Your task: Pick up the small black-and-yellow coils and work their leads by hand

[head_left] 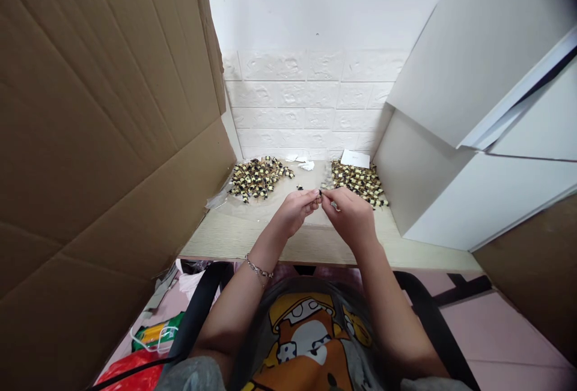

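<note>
Near the middle of the table, my left hand (298, 209) and my right hand (351, 214) meet at their fingertips. Between them is a small dark part (320, 193), pinched by the fingers of both hands and mostly covered. A heap of small yellow and black parts (256, 178) lies beyond my left hand, to the left. Behind my right hand is a second heap of similar parts (360, 183). One loose part (300, 187) rests on the table just beyond my left fingers.
The pale wooden table (288, 245) meets a white brick-pattern wall (315, 95). Cardboard (112, 109) stands at the left, white panels (451, 78) at the right. A white card (355, 158) lies on the right heap; white scraps (306, 165) lie at the back. Clear plastic (219, 197) sits at the left edge.
</note>
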Tool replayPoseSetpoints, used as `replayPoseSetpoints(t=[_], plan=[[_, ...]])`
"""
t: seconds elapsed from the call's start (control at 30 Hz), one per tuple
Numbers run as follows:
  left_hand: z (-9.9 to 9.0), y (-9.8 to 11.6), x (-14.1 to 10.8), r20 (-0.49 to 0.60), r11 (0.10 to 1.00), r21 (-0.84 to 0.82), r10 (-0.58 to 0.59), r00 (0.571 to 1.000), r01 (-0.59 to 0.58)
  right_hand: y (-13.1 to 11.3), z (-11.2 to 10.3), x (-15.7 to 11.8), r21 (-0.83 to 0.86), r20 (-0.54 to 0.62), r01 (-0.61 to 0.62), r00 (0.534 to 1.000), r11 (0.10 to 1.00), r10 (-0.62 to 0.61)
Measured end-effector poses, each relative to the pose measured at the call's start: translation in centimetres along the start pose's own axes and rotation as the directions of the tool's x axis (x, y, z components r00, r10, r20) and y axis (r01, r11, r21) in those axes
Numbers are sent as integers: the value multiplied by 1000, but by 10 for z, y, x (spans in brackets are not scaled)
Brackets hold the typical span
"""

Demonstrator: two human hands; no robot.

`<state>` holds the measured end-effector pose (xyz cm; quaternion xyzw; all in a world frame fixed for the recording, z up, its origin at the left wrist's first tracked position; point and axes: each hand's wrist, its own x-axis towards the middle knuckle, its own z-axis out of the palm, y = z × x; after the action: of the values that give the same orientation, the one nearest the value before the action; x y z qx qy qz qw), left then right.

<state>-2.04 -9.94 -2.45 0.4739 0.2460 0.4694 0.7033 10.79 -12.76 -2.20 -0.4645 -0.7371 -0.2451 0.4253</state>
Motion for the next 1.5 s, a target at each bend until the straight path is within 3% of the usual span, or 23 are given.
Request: replayPoseSetpoints(t=[0.2,0.33,0.4,0.47,0.5,0.57,0.63,0.7,0.87,1.03,1.2,1.5], plan=[[2,-6,2,-22,998,47,35,999,-34,0,4,2,-30,25,-35,999,999,36],[9,-9,2,-87,957,220,211,974,-188,-1,7,4,25,-21,-82,996,996,83],[14,-8,-1,-170,867,407,380,909,-286,-3,7,4,91,-75,-101,991,991,108],[20,-5,-5,-227,705,633,563,795,-318,-7,5,5,160,-135,-109,982,981,131],[23,-2,-8,-219,602,734,648,730,-314,-9,4,5,189,-161,-114,976,975,145],[28,3,-13,-134,399,871,754,643,-287,-12,0,7,237,-201,-130,963,963,180],[32,8,-16,-48,245,933,811,583,-264,-16,-4,9,272,-235,-157,946,949,224],[35,13,-19,8,147,957,847,531,-249,-18,-7,12,307,-263,-185,926,934,270],[38,20,-21,74,34,971,899,432,-237,-23,-13,21,370,-299,-197,900,908,317],[38,24,-20,100,0,970,911,400,-243,-28,-15,28,339,-336,-152,902,928,270],[30,21,-13,110,-29,980,903,415,-197,-23,-5,28,235,-284,-137,937,962,203],[18,11,-5,115,-69,992,818,563,-102,-7,6,23,83,-140,-55,988,995,66]])
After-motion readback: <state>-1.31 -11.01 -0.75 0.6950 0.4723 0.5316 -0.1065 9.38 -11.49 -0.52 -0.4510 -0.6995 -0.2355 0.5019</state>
